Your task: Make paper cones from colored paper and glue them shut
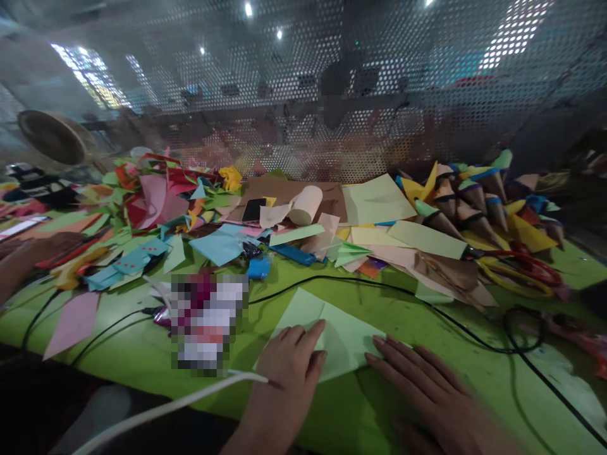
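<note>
On the green worktop (265, 309), near its front edge, lies a folded pale green paper (348, 341). The left hand (291, 366) presses flat on it, fingers slightly apart. The right hand (422, 385) touches its right corner, fingers extended close together. A black cable (379, 285) runs behind the paper.
</note>
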A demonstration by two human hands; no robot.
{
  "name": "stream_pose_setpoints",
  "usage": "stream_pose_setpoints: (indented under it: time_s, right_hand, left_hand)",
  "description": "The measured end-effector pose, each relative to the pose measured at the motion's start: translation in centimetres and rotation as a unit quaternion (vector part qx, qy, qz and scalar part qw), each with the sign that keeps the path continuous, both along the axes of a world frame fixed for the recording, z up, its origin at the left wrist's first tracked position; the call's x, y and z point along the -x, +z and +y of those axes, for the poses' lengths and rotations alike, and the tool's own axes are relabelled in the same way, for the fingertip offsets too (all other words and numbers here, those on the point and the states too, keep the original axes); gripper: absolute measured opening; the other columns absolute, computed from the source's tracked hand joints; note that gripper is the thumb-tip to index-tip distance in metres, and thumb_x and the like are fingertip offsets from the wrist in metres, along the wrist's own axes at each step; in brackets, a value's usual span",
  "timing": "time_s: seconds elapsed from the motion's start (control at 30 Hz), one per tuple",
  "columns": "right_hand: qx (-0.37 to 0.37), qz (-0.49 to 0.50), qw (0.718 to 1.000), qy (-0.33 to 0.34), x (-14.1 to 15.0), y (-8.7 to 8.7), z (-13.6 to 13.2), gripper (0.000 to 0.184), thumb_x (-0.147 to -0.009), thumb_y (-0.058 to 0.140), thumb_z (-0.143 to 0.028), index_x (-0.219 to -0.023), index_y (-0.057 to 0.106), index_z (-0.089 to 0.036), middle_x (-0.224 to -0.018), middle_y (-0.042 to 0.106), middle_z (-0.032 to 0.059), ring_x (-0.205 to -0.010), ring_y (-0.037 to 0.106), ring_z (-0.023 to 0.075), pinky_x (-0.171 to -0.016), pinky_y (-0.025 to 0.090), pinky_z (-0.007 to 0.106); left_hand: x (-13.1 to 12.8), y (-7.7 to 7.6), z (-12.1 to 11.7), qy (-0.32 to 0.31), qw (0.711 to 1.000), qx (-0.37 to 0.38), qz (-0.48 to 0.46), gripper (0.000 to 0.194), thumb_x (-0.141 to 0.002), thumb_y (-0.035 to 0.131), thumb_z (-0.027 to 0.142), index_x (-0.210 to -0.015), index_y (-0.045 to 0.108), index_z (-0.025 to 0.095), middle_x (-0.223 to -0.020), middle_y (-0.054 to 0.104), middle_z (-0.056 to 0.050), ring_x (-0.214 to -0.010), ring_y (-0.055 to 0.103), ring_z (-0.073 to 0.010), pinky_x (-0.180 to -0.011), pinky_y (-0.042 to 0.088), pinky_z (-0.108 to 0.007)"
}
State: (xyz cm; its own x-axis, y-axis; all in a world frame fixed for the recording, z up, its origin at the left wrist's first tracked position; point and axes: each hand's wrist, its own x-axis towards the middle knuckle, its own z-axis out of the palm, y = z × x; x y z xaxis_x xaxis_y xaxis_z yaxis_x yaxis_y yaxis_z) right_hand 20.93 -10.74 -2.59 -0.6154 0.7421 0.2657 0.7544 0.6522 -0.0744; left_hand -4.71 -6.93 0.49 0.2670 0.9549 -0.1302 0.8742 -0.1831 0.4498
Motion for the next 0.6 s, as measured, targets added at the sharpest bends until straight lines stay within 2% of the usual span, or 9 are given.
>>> stream_pose_setpoints:
  time_s: [0.33,0.6]
  right_hand:
    - [0.010,0.005,1.000,0.006,0.04,0.28,0.01,0.080,-0.086,0.060,-0.032,-0.156,0.021,-0.028,-0.149,0.047,0.0002,-0.130,0.054,0.0265,-0.098,0.053,0.046]
    - [0.008,0.018,1.000,0.004,0.07,-0.16,0.19,0.077,-0.088,0.059,-0.034,-0.156,0.023,-0.030,-0.149,0.048,-0.0005,-0.129,0.055,0.0264,-0.098,0.052,0.045]
  left_hand:
    - [0.00,0.14,0.36,-0.028,0.999,-0.008,0.037,0.045,-0.093,0.051,0.020,-0.137,0.054,0.027,-0.106,0.069,-0.006,-0.100,0.061,-0.0256,-0.085,0.047,-0.038]
    - [-0.04,0.26,0.65,-0.040,0.998,0.011,0.056,0.047,-0.093,0.052,0.020,-0.140,0.052,0.026,-0.108,0.068,-0.006,-0.101,0.062,-0.0255,-0.086,0.048,-0.039]
